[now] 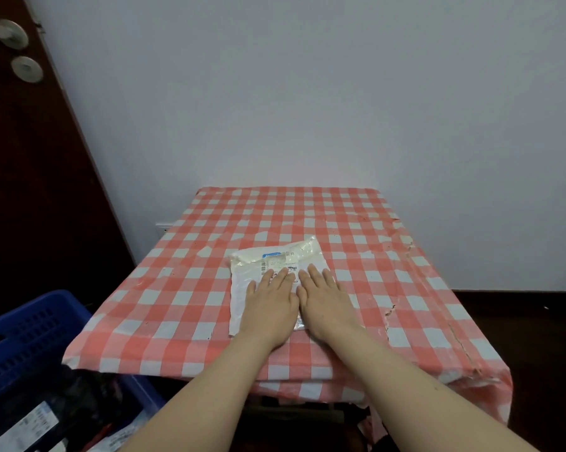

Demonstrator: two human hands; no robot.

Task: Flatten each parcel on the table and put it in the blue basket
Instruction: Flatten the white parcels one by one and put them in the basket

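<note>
Your left hand (pixel 270 300) and right hand (pixel 324 296) lie flat, fingers straight, pressing the white parcel (pixel 303 252) in the middle of the table (pixel 405 288) and gripping nothing. It looks thin, light, soft and probably slick; I cannot tell its contents. Pinch a near edge to carry it to the blue basket (pixel 30 337).

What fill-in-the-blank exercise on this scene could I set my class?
1. The left hand and right hand press the ____ flat.
2. The basket is coloured ____.
3. It stands to the ____ of the table.
Missing: parcel, blue, left.
</note>
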